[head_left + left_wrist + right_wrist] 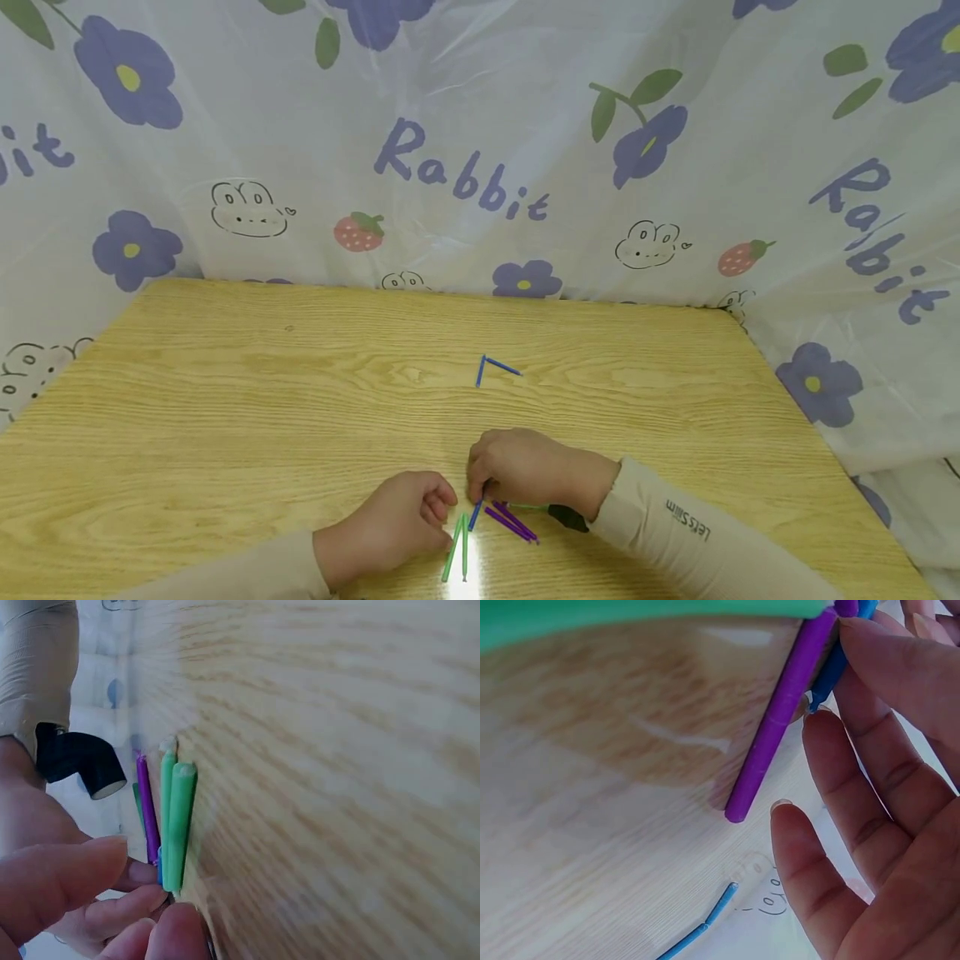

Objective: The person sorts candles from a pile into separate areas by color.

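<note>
- Pinched in right hand (517, 462), between thumb and fingertips: one blue stick (475, 515), just beside the green pair; contact with table (262, 417) hard to tell.
- On that same hand, remaining fingers slightly bent and spread, clear of the blue stick.
- At left hand (397, 518), a fair gap between thumb and loosely curled fingers; no hold visible.
- Right beside left thumb: two green sticks (465, 550) in a narrow V, flat on table; touch uncertain.
- Near right hand, person's side: purple sticks (512, 525), close together.
- Farther out, well apart from both hands: two more blue sticks (503, 367), angled into a corner.
</note>
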Demonstrator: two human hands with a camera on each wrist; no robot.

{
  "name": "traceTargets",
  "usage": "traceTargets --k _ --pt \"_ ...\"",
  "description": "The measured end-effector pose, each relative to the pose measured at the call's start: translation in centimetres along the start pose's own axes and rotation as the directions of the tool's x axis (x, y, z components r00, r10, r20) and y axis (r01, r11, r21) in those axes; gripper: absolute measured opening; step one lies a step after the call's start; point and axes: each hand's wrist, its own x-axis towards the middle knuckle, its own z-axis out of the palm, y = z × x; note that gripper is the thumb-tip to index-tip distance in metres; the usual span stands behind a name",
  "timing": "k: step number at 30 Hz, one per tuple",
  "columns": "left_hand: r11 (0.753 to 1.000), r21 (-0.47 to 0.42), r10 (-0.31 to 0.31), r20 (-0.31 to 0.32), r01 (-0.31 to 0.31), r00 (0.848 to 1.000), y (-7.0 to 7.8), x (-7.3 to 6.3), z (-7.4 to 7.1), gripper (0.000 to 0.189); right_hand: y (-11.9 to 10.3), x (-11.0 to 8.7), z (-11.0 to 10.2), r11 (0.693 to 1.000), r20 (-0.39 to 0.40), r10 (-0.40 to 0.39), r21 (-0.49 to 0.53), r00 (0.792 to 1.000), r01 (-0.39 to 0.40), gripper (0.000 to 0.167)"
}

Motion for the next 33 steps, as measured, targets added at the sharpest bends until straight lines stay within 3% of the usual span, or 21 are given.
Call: traceTargets --k 7,17,33 --pt "1.0 0.019 0.006 -0.004 -0.006 1.0 -0.1 0.1 0.4 0.031 0.0 0.0 -0.1 1.0 0.003 0.002 -0.006 1.0 -0.002 0.013" --pt "0.989 0.146 0.03 -0.056 -0.021 0.998 0.1 0.0 1.2 0.037 -0.2 -0.1 0.0 1.0 -0.001 0.014 -0.019 1.0 -0.014 0.013" --pt "0.984 0.174 0.039 -0.073 -0.026 0.997 0.1 0.1 1.5 0.035 -0.3 -0.1 0.1 0.998 0.0 0.034 -0.044 0.999 -0.034 0.013"
